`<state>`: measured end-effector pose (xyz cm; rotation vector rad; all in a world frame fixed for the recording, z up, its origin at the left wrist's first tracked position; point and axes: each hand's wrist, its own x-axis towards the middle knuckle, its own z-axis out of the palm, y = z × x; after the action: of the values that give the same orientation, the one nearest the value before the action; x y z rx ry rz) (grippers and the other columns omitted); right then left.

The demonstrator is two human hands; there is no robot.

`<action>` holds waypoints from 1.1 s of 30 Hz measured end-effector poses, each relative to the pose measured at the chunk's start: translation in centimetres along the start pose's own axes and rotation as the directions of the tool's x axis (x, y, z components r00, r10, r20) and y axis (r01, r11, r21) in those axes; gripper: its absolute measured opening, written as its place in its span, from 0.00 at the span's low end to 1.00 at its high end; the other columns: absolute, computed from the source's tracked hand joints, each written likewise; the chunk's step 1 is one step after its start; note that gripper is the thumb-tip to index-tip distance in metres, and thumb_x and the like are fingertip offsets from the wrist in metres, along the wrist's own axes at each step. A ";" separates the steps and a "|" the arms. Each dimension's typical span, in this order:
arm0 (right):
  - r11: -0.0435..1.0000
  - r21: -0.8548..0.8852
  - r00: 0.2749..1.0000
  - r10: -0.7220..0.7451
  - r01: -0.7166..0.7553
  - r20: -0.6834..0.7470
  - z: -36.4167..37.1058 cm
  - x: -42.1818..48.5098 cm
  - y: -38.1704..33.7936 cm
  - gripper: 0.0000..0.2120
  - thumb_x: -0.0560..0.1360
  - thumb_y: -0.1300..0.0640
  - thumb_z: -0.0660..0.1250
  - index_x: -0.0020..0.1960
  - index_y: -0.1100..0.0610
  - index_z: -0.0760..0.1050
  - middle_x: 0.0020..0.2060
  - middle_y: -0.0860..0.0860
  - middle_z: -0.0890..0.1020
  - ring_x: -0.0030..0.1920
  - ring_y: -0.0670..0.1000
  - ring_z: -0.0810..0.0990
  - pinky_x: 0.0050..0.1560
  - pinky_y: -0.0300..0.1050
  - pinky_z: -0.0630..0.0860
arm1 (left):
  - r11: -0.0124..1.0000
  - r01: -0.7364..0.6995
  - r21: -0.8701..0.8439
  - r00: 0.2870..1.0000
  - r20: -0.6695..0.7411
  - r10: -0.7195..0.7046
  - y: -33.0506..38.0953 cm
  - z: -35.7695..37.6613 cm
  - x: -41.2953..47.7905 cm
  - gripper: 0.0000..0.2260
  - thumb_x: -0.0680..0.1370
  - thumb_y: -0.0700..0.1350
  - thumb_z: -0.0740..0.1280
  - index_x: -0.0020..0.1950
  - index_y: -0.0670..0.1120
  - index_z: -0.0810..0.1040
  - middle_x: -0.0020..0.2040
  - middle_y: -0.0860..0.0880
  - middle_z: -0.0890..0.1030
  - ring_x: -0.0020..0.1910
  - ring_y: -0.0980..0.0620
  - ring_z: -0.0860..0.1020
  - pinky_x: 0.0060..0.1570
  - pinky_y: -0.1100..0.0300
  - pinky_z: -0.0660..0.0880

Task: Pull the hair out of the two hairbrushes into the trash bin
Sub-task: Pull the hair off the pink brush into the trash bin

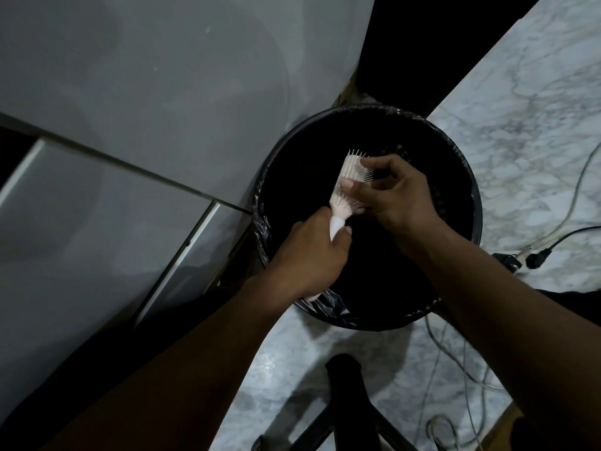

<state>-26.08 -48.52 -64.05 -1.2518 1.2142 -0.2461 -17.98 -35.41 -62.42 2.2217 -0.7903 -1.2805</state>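
A pale pink hairbrush [348, 177] is held over the open black trash bin [468, 177], which is lined with a dark plastic bag. My left hand [312, 252] is closed around the brush's handle. My right hand [393, 193] lies across the bristle side, thumb and fingers pinching at the bristles. Any hair between the fingers is too dark to make out. A second brush is not visible.
Grey cabinet fronts [130, 109] rise on the left, close against the bin. The floor is white marble [536, 125]. Cables and a plug [536, 255] lie to the right of the bin. A dark stool or stand [348, 402] sits at the bottom.
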 end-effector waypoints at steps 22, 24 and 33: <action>0.855 -0.519 0.996 -0.026 -0.020 -0.082 -2.4 0.8 0.9 0.07 0.74 0.54 0.75 0.42 0.57 0.82 0.29 0.47 0.82 0.35 0.48 0.81 0.45 0.43 0.79 | 0.973 0.072 0.221 0.997 -0.051 -0.062 -1.0 -0.8 0.5 0.09 0.82 0.52 0.61 0.53 0.47 0.69 0.50 0.46 0.78 0.47 0.45 0.77 0.44 0.54 0.70; 0.840 -0.542 0.997 -0.030 -0.014 -0.073 -2.6 0.0 0.4 0.14 0.73 0.48 0.75 0.36 0.57 0.81 0.30 0.52 0.83 0.37 0.52 0.84 0.47 0.46 0.80 | 0.975 0.054 0.216 0.997 -0.068 -0.041 -0.8 -0.9 0.1 0.09 0.82 0.53 0.61 0.52 0.47 0.69 0.49 0.47 0.77 0.46 0.46 0.75 0.45 0.54 0.70; 0.684 -0.724 0.995 -0.034 0.089 0.091 -4.3 -4.4 -5.4 0.28 0.75 0.45 0.70 0.71 0.55 0.73 0.63 0.57 0.81 0.64 0.61 0.78 0.68 0.59 0.72 | 0.993 0.094 0.066 0.961 -0.267 -0.073 1.4 -2.4 -4.2 0.12 0.81 0.53 0.66 0.50 0.44 0.78 0.48 0.44 0.84 0.44 0.44 0.81 0.42 0.58 0.70</action>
<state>-28.91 -49.84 -56.49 -1.9813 1.2489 0.2796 -17.93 -33.33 -57.82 2.4459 -0.6598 -0.9742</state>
